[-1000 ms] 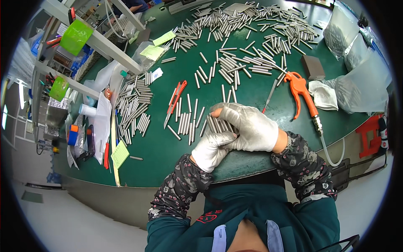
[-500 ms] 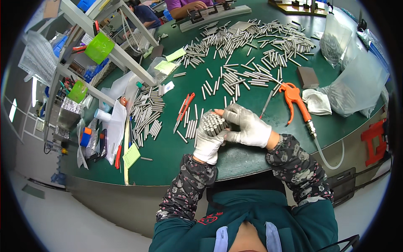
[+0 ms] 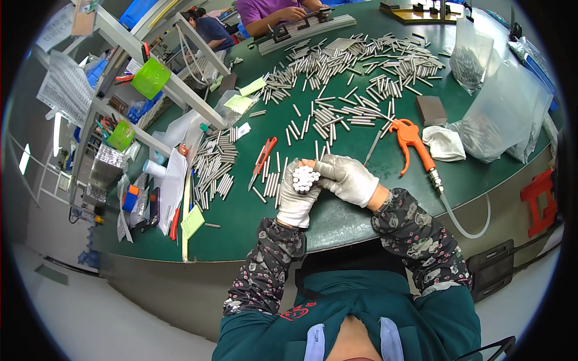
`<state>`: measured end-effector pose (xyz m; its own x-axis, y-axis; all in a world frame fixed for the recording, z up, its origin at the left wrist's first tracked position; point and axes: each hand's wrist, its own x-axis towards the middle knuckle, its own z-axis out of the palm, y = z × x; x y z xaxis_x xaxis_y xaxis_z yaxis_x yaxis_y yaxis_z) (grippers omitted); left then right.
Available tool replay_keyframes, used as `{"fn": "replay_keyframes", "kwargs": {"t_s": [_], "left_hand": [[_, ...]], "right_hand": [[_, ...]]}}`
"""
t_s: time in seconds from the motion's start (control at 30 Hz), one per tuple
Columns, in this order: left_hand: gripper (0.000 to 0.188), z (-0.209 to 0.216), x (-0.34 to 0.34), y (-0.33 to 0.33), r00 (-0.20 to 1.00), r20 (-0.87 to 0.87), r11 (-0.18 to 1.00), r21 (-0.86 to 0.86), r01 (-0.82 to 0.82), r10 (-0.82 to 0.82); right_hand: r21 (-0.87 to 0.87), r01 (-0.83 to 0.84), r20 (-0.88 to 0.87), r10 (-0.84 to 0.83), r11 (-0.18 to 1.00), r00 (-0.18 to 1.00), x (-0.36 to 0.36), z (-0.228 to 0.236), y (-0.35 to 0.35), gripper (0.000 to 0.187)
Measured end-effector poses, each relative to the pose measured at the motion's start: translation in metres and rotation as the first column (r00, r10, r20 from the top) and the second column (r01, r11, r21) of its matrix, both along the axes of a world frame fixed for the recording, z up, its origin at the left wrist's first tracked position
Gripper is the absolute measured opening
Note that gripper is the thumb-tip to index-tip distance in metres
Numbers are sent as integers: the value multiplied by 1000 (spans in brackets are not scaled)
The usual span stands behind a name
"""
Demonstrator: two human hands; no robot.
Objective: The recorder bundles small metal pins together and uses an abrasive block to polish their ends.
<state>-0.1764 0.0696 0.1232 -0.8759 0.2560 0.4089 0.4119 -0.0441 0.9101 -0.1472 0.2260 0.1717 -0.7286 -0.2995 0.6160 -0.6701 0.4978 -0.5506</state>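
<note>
A bundle of metal pins (image 3: 305,178) stands between my hands with its round end faces turned up. My left hand (image 3: 295,201), in a white glove with bare fingertips, is wrapped round the bundle's left side. From the right, my right hand (image 3: 348,179), gloved the same way, closes its fingers on the bundle's edge. Just left of my hands lie a few loose pins (image 3: 271,182) and a red utility knife (image 3: 262,162). To the right of my right hand, an orange air blow gun (image 3: 415,147) rests on the table with its thin nozzle pointing toward me.
Many loose pins (image 3: 337,60) spread over the far green table (image 3: 259,231); another pile (image 3: 214,159) lies left. Plastic bags of pins (image 3: 481,129), a white cloth (image 3: 444,143) and a brown block (image 3: 431,111) sit right. A shelf frame (image 3: 180,90) stands left. A co-worker (image 3: 271,13) works opposite.
The bundle has tipped so its end faces now point straight up at me. My right hand has shifted slightly left, its fingers now at the bundle's right edge. The whole view has shifted a little.
</note>
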Motion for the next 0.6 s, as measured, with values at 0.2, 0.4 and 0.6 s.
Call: {"fn": "replay_keyframes", "kwargs": {"t_s": [0.2, 0.4, 0.6], "left_hand": [[61, -10, -6, -1, 997, -67, 998, -50, -34, 31], [62, 1, -1, 1, 996, -86, 998, -63, -7, 1], [63, -4, -2, 0, 1000, -3, 999, 36, 22, -22]], "right_hand": [[-12, -4, -20, 4, 1000, 1000, -3, -5, 0, 50], [-14, -2, -12, 2, 1000, 1000, -3, -6, -1, 48], [-17, -5, 16, 6, 1000, 1000, -2, -6, -3, 47]]}}
